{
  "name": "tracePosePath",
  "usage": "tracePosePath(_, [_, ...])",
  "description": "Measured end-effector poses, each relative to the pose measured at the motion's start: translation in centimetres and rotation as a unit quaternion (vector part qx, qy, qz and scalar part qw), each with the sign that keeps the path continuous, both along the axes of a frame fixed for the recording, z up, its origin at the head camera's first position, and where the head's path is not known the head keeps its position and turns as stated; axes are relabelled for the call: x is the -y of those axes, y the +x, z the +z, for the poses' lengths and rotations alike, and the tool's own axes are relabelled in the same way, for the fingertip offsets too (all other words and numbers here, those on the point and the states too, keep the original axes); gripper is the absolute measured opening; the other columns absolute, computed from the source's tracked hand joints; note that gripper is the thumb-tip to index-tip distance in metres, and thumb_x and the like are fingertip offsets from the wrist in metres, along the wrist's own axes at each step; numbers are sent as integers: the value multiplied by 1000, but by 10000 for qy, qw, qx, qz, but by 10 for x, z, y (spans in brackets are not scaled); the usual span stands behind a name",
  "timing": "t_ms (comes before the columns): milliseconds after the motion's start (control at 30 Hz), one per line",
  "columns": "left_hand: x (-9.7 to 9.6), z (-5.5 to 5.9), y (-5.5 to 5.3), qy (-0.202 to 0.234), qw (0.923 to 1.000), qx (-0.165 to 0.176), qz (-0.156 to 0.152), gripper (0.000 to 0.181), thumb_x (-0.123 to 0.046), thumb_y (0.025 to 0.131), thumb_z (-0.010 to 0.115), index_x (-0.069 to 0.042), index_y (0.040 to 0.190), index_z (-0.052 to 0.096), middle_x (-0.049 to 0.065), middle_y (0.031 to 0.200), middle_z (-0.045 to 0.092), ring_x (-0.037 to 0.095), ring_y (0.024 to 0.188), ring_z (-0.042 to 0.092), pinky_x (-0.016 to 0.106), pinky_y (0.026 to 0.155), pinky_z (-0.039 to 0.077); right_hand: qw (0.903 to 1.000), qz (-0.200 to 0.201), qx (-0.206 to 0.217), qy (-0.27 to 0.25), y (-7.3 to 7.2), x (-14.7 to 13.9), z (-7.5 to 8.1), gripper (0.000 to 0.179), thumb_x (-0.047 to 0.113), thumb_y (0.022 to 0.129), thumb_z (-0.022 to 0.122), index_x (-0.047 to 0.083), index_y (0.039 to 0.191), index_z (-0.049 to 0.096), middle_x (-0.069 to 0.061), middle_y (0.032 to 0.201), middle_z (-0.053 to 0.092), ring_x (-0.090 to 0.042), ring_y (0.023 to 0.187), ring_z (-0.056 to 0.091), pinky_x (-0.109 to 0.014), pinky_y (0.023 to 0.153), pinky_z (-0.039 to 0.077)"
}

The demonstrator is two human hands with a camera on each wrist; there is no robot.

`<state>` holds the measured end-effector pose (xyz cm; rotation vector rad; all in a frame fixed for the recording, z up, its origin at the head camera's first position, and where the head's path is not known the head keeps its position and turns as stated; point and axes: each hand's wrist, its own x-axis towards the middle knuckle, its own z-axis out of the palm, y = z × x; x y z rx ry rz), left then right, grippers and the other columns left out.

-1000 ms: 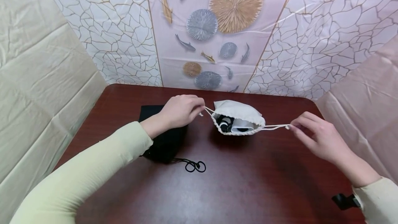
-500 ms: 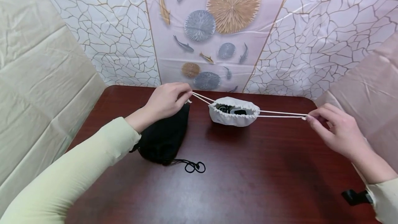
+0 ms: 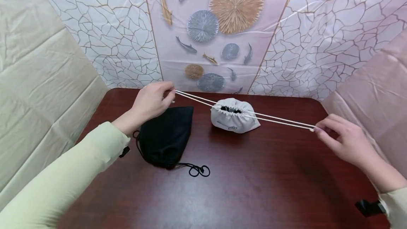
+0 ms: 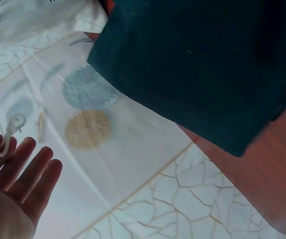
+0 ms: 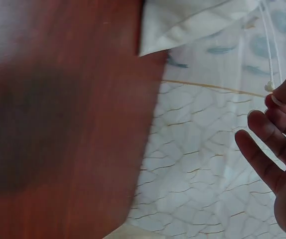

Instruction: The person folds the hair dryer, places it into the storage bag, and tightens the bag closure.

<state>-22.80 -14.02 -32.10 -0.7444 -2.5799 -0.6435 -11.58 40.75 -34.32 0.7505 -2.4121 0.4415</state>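
Note:
A white drawstring bag (image 3: 236, 121) hangs or stands toward the back of the table, its gathered mouth narrowed to a small dark gap. White cords run taut from both sides of that mouth. My left hand (image 3: 152, 100) pinches the knotted end of the left cord (image 3: 195, 98); in the left wrist view its knot (image 4: 16, 123) shows at the thumb and forefinger. At the right, my right hand (image 3: 348, 139) pinches the end of the other cord (image 3: 283, 121). The right wrist view shows this cord's knot (image 5: 269, 86) by the fingertips. What lies inside the bag is mostly hidden.
A black drawstring bag (image 3: 166, 137) lies flat on the dark red table (image 3: 222, 186), left of the white one. Its looped black cord (image 3: 199, 170) trails to the right. Patterned cloth (image 3: 203, 45) hangs behind the table's back edge.
My hands have spread apart, the left one moving left and the right one a little right. The white bag's mouth has drawn from wide to nearly closed, covering the dark and white things inside.

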Motion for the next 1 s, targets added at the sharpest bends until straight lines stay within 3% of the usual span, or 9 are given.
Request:
tracePosePath(167, [17, -4, 0, -242, 9991, 137, 334, 25, -12, 102, 55, -16, 78, 60, 1, 70, 56, 25, 61, 52, 39, 55, 38, 9989, 51, 325, 320, 2, -5, -24, 27, -2, 73, 78, 20, 87, 72, 15, 84, 60, 5, 76, 51, -24, 67, 42])
tracePosePath(267, [25, -6, 0, -362, 9982, 161, 454, 27, -12, 101, 54, -16, 75, 55, 1, 66, 49, 24, 58, 48, 38, 53, 35, 9977, -25, 471, 496, 4, -9, -36, 32, -1, 71, 80, 25, 86, 70, 18, 84, 59, 2, 75, 54, -26, 66, 43])
tracePosePath(367, [28, -9, 1, -333, 9986, 182, 368, 25, -13, 101, 55, -16, 76, 58, 0, 65, 51, 22, 59, 49, 37, 54, 35, 9967, -86, 525, 621, 4, -12, -45, 33, 0, 71, 81, 27, 86, 69, 19, 85, 59, -1, 73, 56, -26, 65, 44])
tracePosePath(600, [27, -15, 5, -183, 9984, 179, -499, 17, -15, 102, 61, -18, 90, 73, -5, 76, 64, 17, 70, 56, 39, 67, 46, 9960, -14, 471, 757, 3, -15, -54, 32, 1, 71, 81, 27, 86, 69, 18, 85, 58, -3, 72, 57, -25, 63, 45])
tracePosePath(800, [15, -23, 14, -461, 9872, 249, -1506, 11, -17, 105, 66, -16, 96, 72, -6, 87, 69, 15, 75, 60, 39, 75, 52, 9959, 4, 442, 789, -1, -8, -53, 30, 1, 72, 82, 25, 86, 69, 16, 85, 60, -4, 72, 58, -27, 63, 45])
tracePosePath(1000, [-4, -34, 23, -693, 9794, 389, -1854, 10, -17, 105, 66, -17, 96, 71, -8, 87, 67, 13, 75, 58, 37, 73, 52, 9962, 35, 427, 759, -9, 4, -49, 26, 2, 74, 82, 22, 87, 71, 15, 86, 61, -7, 73, 61, -30, 64, 47])
